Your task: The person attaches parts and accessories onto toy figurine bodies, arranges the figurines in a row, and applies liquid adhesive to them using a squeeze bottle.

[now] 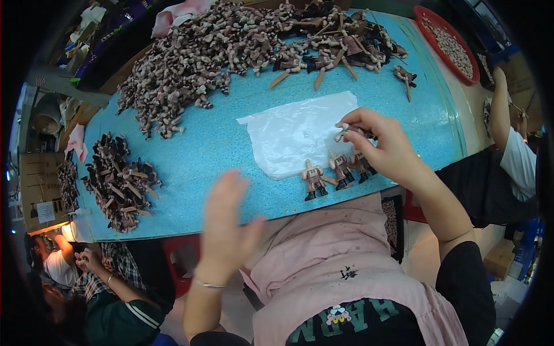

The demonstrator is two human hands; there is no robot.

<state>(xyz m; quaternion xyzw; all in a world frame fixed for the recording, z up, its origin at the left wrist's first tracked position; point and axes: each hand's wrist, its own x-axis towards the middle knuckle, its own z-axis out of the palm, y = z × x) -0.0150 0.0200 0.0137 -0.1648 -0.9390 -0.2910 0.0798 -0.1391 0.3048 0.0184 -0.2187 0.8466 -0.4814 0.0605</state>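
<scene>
- Right grip (385, 137) has thumb and fingertips pinched on a small piece (344, 132), pale and brown, above the white sheet (294, 134); the fingers cover much of it.
- Left grip (228, 228) is blurred, thumb spread from the fingers, with nothing visible in it, at the near edge of the tabletop (202, 144).
- Handling: the small piece is probably light and stiff, likely moulded plastic and a little slick; any thin part might snap under a twist, so a fingertip pinch at its thickest part seems best.
- Three figures (341, 167), brown with dark boots, lie in a row along the sheet's near edge; they look rigid and light too, easiest taken by the torso.
- Blue and finely textured, the tabletop seems slightly cushioned; it bears a large heap of small parts (196, 63) at the far side, figures with sticks (340, 43) beside it, and a dark pile (118, 187) at left.
- Beyond: a red tray (474, 76) of pale pieces, a cardboard box (37, 173) and co-workers' arms (501, 106) on both sides.
</scene>
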